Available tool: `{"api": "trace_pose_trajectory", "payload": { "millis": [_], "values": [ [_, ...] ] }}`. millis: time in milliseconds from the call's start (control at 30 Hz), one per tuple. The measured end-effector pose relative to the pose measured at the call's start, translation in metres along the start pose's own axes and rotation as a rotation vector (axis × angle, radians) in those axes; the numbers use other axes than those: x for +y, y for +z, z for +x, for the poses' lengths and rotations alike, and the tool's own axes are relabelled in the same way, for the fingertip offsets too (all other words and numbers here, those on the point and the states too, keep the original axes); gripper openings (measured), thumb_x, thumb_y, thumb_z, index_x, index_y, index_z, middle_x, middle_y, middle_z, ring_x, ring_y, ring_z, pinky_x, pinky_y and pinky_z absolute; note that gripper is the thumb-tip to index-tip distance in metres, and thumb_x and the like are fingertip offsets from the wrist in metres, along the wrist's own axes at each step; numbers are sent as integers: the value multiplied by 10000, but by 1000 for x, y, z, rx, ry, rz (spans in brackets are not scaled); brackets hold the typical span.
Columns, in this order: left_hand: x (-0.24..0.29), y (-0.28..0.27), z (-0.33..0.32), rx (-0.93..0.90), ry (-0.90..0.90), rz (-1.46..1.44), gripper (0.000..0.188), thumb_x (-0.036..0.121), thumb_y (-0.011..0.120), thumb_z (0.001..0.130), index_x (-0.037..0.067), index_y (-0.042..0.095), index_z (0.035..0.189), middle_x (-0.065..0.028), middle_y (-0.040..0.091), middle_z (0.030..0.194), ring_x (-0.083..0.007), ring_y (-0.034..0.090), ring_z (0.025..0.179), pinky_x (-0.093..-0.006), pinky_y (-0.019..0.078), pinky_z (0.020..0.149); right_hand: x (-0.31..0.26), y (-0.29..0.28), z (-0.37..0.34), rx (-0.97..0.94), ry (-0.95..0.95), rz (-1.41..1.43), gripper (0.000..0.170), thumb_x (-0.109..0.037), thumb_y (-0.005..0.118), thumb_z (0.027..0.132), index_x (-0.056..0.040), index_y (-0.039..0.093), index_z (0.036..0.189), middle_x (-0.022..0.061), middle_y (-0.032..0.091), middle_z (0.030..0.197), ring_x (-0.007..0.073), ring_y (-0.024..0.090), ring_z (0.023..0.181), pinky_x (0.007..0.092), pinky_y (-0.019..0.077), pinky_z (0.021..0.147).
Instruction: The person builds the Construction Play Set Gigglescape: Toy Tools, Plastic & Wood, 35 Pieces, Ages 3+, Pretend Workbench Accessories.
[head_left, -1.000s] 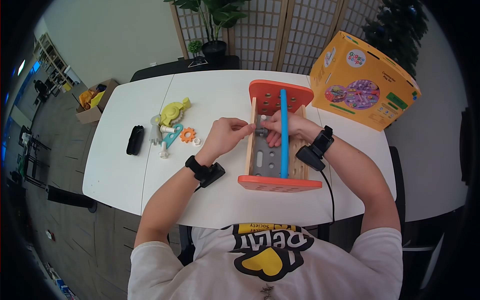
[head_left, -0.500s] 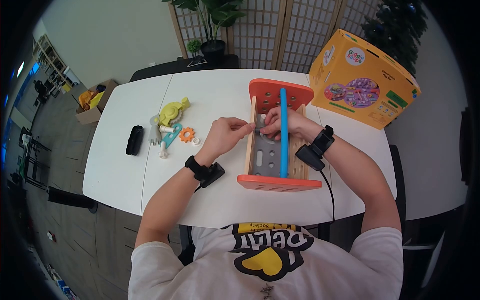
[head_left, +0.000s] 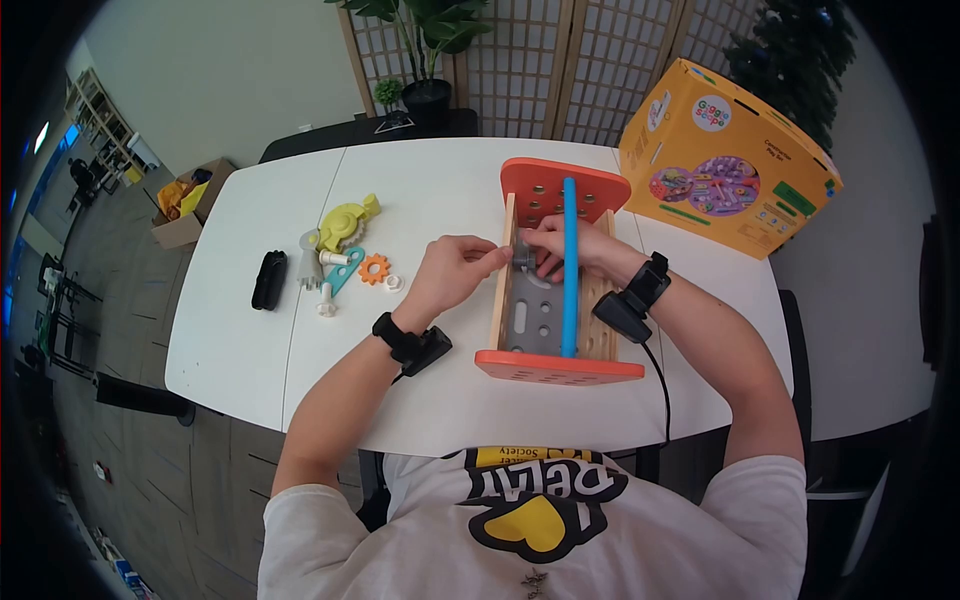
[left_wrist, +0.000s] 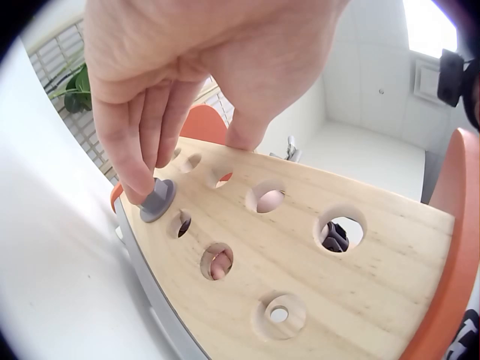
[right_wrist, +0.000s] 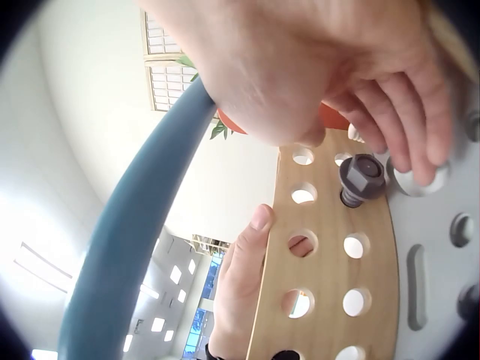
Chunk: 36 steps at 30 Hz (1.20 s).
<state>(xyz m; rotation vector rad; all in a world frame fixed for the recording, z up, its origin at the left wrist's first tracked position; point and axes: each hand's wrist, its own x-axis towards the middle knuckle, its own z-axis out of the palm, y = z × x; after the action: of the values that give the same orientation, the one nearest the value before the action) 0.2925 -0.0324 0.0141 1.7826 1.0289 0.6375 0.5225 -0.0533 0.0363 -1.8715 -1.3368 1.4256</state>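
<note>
A toy workbench with orange ends [head_left: 560, 370], wooden side panels [left_wrist: 322, 277], a blue bar [head_left: 569, 300] and a grey board [head_left: 530, 325] stands before me. My left hand [head_left: 450, 270] is at its left panel. Bent fingertips hold a grey flanged nut [left_wrist: 158, 200] against the panel's outer face, while the thumb rests on the top edge. Inside, a dark grey hex-head bolt [right_wrist: 363, 178] sits in a panel hole, part of its thread showing. My right hand [right_wrist: 322, 67] reaches under the bar beside that bolt, fingers loosely bent and apart from it.
Left of the workbench lie a yellow-green toy saw [head_left: 345, 225], a teal strip [head_left: 347, 272], an orange gear [head_left: 375, 269] and several white and grey pieces. Farther left is a black case [head_left: 270, 280]. A large yellow box [head_left: 720, 160] stands at the back right.
The right hand's fingers closed around the bolt half a second ago and are now apart from it, much as one second ago. The left hand stays at the panel.
</note>
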Motion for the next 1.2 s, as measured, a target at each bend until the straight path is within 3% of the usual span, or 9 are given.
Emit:
{"api": "trace_pose_trajectory", "payload": {
  "millis": [200, 367, 500, 600, 700, 800, 900, 1100, 1200],
  "values": [
    [1, 1, 0, -6, 7, 10, 482, 372, 745, 947, -77, 750, 1122, -151, 768, 930, -189, 726, 864, -308, 572, 821, 20, -13, 11, -149, -176, 23, 277, -192, 847, 871, -47, 644, 993, 86, 746, 946, 145, 734, 834, 259, 576, 650],
    [5, -1, 0, -9, 2, 46, 472, 364, 734, 945, -77, 754, 1111, -153, 769, 920, -183, 722, 860, -310, 569, 822, 20, -10, 12, -139, -148, -36, 277, -257, 769, 947, -6, 695, 1037, 109, 761, 947, 163, 743, 833, 258, 581, 677],
    [5, 1, -1, 3, -1, 33, 473, 364, 734, 943, -78, 755, 1108, -152, 769, 917, -183, 722, 858, -311, 568, 824, 10, -6, 8, -199, 27, -72, 432, -375, 614, 1046, 33, 674, 1176, 144, 755, 965, 186, 750, 828, 279, 589, 706],
    [5, 2, -2, 8, -5, 27, 467, 358, 736, 942, -79, 755, 1107, -150, 769, 916, -183, 724, 866, -311, 568, 827, 11, -2, 9, -130, 61, -36, 476, -451, 522, 1062, 3, 660, 1085, 90, 713, 829, 164, 730, 734, 265, 580, 606],
    [5, 2, -2, 11, -3, 22, 463, 353, 738, 942, -79, 755, 1107, -152, 770, 921, -185, 727, 876, -313, 569, 831, 9, -2, 6, -56, -18, 20, 470, -425, 645, 1021, 9, 615, 1199, 109, 733, 904, 161, 711, 767, 278, 547, 684],
    [3, 2, -1, 7, 4, 20, 462, 353, 737, 940, -79, 756, 1105, -155, 771, 925, -189, 731, 880, -314, 570, 834, 12, -4, 5, -34, -132, -55, 377, -368, 751, 955, -29, 654, 1086, 87, 735, 897, 127, 689, 752, 249, 501, 651],
    [3, 2, 0, 8, 4, 32, 463, 354, 735, 939, -79, 758, 1101, -157, 772, 920, -191, 732, 877, -314, 572, 832, 26, -11, 18, -153, -194, -36, 310, -308, 813, 902, -45, 681, 998, 69, 736, 911, 106, 685, 751, 235, 477, 626],
    [4, 2, -1, 15, 13, 37, 466, 356, 731, 938, -81, 759, 1097, -159, 771, 911, -193, 734, 871, -313, 574, 831, 11, -6, 4, -152, -104, -97, 336, -324, 679, 1003, 4, 714, 1070, 99, 744, 904, 159, 739, 813, 259, 549, 688],
    [3, 3, 0, 13, 14, 42, 468, 356, 731, 937, -83, 758, 1098, -160, 772, 914, -193, 734, 871, -314, 576, 830, 21, -3, 17, -152, -35, -19, 394, -365, 632, 1030, 12, 705, 943, 113, 737, 812, 159, 719, 713, 260, 556, 594]
  ]
}}
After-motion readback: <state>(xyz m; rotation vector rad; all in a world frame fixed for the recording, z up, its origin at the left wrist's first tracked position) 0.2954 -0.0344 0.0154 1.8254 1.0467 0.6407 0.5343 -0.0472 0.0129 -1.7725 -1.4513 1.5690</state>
